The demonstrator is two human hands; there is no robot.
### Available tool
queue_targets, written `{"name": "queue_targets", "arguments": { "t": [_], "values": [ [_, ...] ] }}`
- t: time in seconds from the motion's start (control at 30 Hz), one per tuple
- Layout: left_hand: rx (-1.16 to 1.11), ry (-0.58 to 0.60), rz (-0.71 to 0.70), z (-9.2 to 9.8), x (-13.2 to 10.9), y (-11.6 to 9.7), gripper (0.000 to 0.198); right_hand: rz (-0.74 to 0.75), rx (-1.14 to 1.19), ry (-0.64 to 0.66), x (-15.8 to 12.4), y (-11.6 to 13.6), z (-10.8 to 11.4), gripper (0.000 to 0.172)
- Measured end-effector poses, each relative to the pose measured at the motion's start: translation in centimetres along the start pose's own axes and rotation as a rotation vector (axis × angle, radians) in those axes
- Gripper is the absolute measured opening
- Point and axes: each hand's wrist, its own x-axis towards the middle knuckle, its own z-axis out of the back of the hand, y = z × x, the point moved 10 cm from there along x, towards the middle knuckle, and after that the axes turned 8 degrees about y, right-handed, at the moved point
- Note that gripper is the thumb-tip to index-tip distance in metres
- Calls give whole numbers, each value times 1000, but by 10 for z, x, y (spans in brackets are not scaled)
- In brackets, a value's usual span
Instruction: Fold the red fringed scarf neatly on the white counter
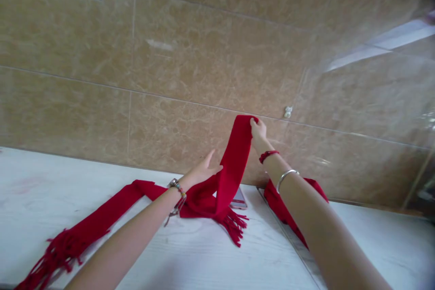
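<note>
A long red scarf [234, 161] with fringed ends lies partly on the white table, and one folded part of it is raised above the surface. My right hand [258, 132] pinches the top corner of this raised part between thumb and fingers. Beside the scarf's left edge is my left hand [205, 172], thumb and fingers apart, its fingertips at the cloth. One fringed end trails to the lower left; another fringe hangs near the middle. Partly covered by the scarf, a phone [239, 200] lies on the table.
More red fabric [282, 206] lies on the white table [190, 258] beneath my right forearm, across a seam in the tabletop. Brown glossy tiles [190, 63] adjoin the table's far edge. A small whitish object [288, 111] shows against the tiles.
</note>
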Motion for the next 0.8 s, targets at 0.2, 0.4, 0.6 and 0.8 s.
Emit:
{"name": "queue_targets", "arguments": {
  "t": [0.2,0.4,0.6,0.8],
  "values": [
    [-284,-324,-4,-14,47,-9,64,-62,154,93,-26,-19,-28,18],
    [-380,-207,-111,0,52,-35,36,-26,197,271,-38,11,-32,22],
    [-402,-106,-170,17,68,-94,48,-20,-216,571,-15,91,-37,25],
    [-189,-105,-169,4,46,-115,74,-33,-512,502,18,133,-25,14]
  ]
}}
